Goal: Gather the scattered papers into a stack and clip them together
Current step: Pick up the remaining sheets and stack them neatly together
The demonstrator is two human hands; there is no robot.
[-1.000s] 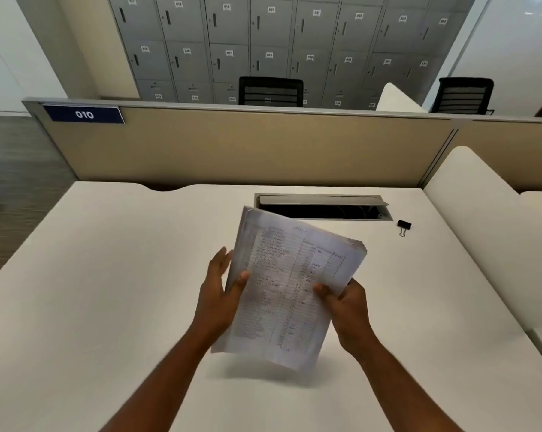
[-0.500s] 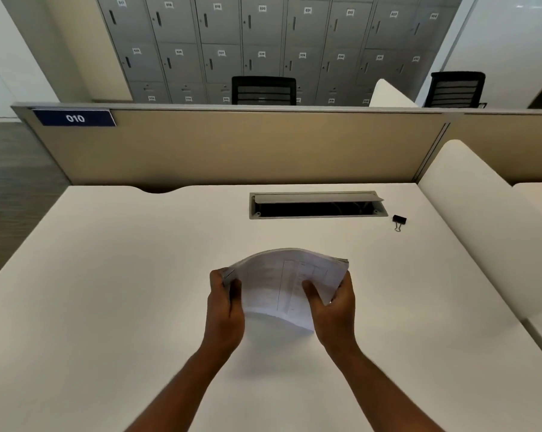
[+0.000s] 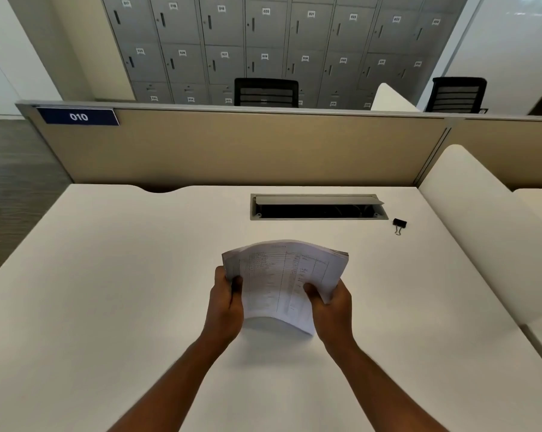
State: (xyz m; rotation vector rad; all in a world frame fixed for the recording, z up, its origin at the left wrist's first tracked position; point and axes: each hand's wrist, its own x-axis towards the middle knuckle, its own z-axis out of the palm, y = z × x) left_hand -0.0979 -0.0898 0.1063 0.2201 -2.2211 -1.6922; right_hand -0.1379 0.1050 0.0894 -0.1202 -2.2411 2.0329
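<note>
White desk (image 3: 107,291), cable hatch (image 3: 318,207) at far edge. Paper stack (image 3: 283,275) above desk centre, bowed; left hand (image 3: 226,307) gripping left edge, right hand (image 3: 330,310) gripping right edge. Binder clip (image 3: 399,224) right of hatch, unused.

We hold the bowed stack of printed papers (image 3: 282,282) above the middle of the white desk (image 3: 107,291), our left hand (image 3: 226,304) at its left edge, our right hand (image 3: 330,307) at its right. Behind it, near the desk's back edge, lies the recessed metal cable tray (image 3: 318,207); the black binder clip (image 3: 399,224) rests just right of that tray, toward the back right corner.
</note>
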